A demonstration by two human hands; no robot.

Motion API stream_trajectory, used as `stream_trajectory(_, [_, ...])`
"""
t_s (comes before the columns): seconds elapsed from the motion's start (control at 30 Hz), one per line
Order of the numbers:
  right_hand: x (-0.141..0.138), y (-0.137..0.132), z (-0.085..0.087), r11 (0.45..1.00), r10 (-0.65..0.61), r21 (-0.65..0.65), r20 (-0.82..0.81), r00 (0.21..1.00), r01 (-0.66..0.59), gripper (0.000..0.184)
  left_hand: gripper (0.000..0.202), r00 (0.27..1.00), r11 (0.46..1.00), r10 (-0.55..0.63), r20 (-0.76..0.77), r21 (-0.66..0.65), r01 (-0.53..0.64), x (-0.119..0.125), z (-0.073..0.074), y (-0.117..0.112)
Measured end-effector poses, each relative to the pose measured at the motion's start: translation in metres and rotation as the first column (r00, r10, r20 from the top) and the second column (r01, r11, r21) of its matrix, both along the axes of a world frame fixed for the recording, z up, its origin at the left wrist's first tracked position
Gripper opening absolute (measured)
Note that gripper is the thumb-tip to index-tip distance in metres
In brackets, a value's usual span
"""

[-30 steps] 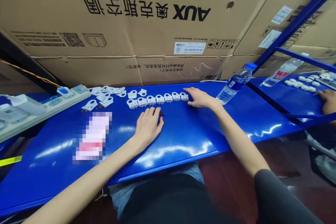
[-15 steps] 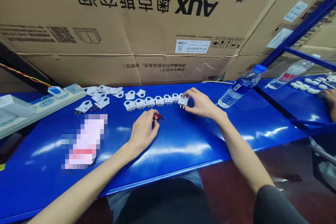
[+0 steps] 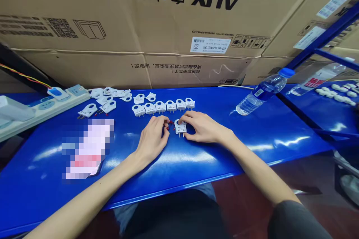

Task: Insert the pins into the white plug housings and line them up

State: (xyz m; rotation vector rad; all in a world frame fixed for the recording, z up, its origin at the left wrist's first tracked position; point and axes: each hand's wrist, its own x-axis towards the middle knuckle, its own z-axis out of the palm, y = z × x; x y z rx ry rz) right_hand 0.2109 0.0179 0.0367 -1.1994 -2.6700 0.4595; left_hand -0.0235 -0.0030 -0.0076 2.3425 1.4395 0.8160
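Right hand (image 3: 202,127) has one white plug (image 3: 180,127) pinched between thumb and fingers, two metal prongs pointing toward the near edge of the counter (image 3: 174,171); can't tell if it's lifted or resting; plug sits nearer the person than the right end of the row of six plugs (image 3: 160,107), apart from it.

Left hand (image 3: 151,134) is just beside, fingers curled, small red bits (image 3: 171,122) at the fingertips; can't tell if they're gripped or just lying there.

Two more plugs (image 3: 138,99) stand behind the row's left end; loose pile of plugs (image 3: 112,93) farther left, near the power strip (image 3: 78,92); pixelated phone (image 3: 95,149) left of left hand; capped water bottle (image 3: 260,91) leans beyond right hand; cardboard box (image 3: 168,37) stands behind everything.
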Motion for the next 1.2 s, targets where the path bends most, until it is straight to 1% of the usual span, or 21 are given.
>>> stream_trajectory(0.13, [-0.0012,-0.0006,0.0002,1.0,0.0,0.007,0.015,1.0,0.0,0.041,0.029,0.997,0.998,-0.038,-0.068,0.037,0.041,0.0003,0.0035,-0.0012])
stream_trajectory(0.2, [-0.0022,-0.001,0.0,1.0,-0.001,0.013,0.021,1.0,0.0,0.041,0.027,0.996,0.998,-0.037,-0.086,0.053,0.042,0.0002,0.0038,-0.0014])
stream_trajectory(0.33, [-0.0027,-0.0008,-0.0007,0.999,0.006,0.036,0.067,0.998,-0.008,0.04,0.017,0.999,0.997,-0.009,-0.051,0.079,0.013,-0.0002,0.0022,-0.0011])
stream_trajectory(0.5, [-0.002,-0.0002,-0.0007,0.999,0.019,0.049,0.08,0.997,-0.023,0.04,0.012,1.0,0.995,0.007,-0.025,0.1,-0.005,0.0003,0.0013,-0.0012])
stream_trajectory(0.63, [-0.0017,-0.0003,-0.001,0.998,0.02,0.062,0.085,0.996,-0.026,0.039,0.008,0.999,0.99,0.037,0.037,0.138,-0.042,0.0003,0.0011,-0.0011])
stream_trajectory(0.8, [-0.0017,0.0007,-0.0028,0.995,0.037,0.087,0.082,0.996,-0.044,0.04,0.013,0.994,0.989,0.048,0.095,0.132,-0.061,-0.0002,0.0,-0.0005])
stream_trajectory(1.03, [-0.0012,0.0014,-0.002,0.992,0.033,0.122,0.053,0.998,-0.039,0.039,0.018,0.992,0.991,0.04,0.117,0.121,-0.055,-0.0021,-0.0052,0.0016])
stream_trajectory(1.2, [-0.0009,0.0015,-0.0018,0.99,0.031,0.137,0.052,0.998,-0.038,0.038,0.021,0.99,0.99,0.051,0.132,0.122,-0.068,-0.0015,-0.0029,0.0012])
